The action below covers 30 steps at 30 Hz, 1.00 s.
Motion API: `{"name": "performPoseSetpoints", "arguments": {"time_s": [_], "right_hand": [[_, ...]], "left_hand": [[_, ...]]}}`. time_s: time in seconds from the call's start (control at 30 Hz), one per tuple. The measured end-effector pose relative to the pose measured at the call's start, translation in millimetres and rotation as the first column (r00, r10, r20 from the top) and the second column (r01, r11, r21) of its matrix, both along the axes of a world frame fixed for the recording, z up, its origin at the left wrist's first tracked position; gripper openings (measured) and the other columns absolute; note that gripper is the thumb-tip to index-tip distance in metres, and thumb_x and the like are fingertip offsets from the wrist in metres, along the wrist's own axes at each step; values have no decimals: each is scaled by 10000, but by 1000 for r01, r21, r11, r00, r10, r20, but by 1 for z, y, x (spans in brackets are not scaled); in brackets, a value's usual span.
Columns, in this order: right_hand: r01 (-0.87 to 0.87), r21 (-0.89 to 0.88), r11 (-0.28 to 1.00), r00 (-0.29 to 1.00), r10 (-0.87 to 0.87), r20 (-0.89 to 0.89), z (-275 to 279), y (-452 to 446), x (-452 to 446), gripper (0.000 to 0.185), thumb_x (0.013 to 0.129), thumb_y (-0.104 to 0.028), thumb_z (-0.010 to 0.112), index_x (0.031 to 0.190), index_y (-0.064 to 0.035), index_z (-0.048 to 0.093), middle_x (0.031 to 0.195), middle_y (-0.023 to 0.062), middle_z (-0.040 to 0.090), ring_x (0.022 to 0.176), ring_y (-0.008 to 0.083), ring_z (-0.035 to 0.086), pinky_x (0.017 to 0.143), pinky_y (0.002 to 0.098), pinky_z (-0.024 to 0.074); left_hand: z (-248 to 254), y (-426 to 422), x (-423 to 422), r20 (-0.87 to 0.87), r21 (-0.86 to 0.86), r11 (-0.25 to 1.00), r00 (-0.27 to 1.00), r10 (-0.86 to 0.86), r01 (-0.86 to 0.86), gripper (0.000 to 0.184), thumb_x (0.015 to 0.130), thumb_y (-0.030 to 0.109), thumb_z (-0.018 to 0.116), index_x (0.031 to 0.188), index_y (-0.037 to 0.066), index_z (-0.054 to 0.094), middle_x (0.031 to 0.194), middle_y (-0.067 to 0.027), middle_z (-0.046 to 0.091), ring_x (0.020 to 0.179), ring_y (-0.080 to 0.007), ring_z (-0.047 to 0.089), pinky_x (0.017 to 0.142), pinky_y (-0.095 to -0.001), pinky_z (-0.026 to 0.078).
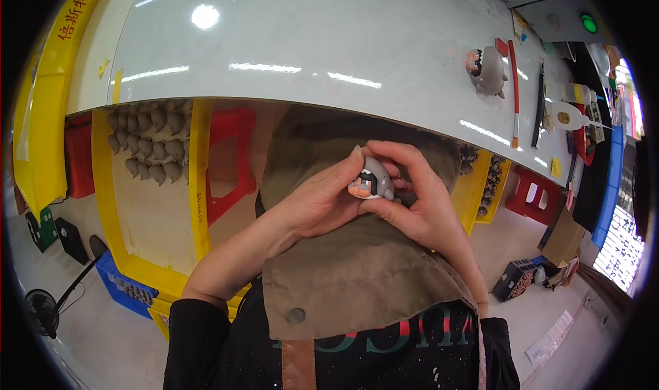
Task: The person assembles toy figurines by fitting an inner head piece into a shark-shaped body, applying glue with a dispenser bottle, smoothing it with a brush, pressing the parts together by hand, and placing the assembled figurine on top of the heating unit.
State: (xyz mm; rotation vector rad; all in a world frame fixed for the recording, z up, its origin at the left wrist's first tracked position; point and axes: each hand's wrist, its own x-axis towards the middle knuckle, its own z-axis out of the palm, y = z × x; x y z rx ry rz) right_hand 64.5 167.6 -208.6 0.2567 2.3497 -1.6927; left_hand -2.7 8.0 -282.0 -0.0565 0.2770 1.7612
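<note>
Between my two hands, above the brown apron (pixel 364 273) on my lap, is a small grey figurine (pixel 373 181) with an orange-and-black face. My left hand (pixel 331 196) holds it from the left, thumb along its upper side. From the right, my right hand (pixel 416 187) wraps its fingers and thumb round the grey body. Parts of the figurine are hidden by the fingers. A similar grey figurine (pixel 489 71) lies on the white table (pixel 309 33), next to a red-handled paintbrush (pixel 515 95).
A yellow crate (pixel 199 205) at the left holds several rows of grey pieces (pixel 156 136). Red stools (pixel 230 160) stand under the table. A black pen-like tool (pixel 539 105) and a white squeeze bottle (pixel 571 116) lie at the right. A fan (pixel 42 312) stands lower left.
</note>
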Motion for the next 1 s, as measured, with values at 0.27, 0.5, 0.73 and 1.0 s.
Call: {"name": "performPoseSetpoints", "arguments": {"time_s": [0.27,0.5,0.73,1.0], "right_hand": [[-7,12,1000,997,8,-81,2,16,3,535,689,-107,789,1179,-53,580,1249,103,542,1119,228,548,915,325,449],[-44,51,998,997,47,-54,-1,26,7,510,676,-111,796,1145,-38,609,1205,116,571,1103,244,564,916,341,453],[-60,67,996,997,63,-33,2,26,2,514,665,-113,801,1140,-32,619,1211,128,570,1105,248,566,914,343,457],[-76,102,992,995,82,-54,0,25,8,500,702,-86,786,1159,-71,586,1218,117,555,1102,256,563,893,339,475]], "left_hand": [[5,2,0,-134,-34,994,986,-104,100,547,978,438,439,1371,65,362,1278,-79,471,1211,-166,444,1019,-352,371],[1,2,0,-126,-68,984,976,-175,167,522,994,356,451,1400,54,323,1236,-51,469,1143,-136,459,1004,-339,378],[4,1,-3,-137,-90,977,970,-203,192,512,1001,344,435,1402,52,306,1237,-53,464,1089,-120,489,934,-307,428],[10,2,-13,-286,-137,944,900,-328,301,490,921,202,535,1357,60,363,1262,-90,488,1037,-135,531,846,-262,434]]}}
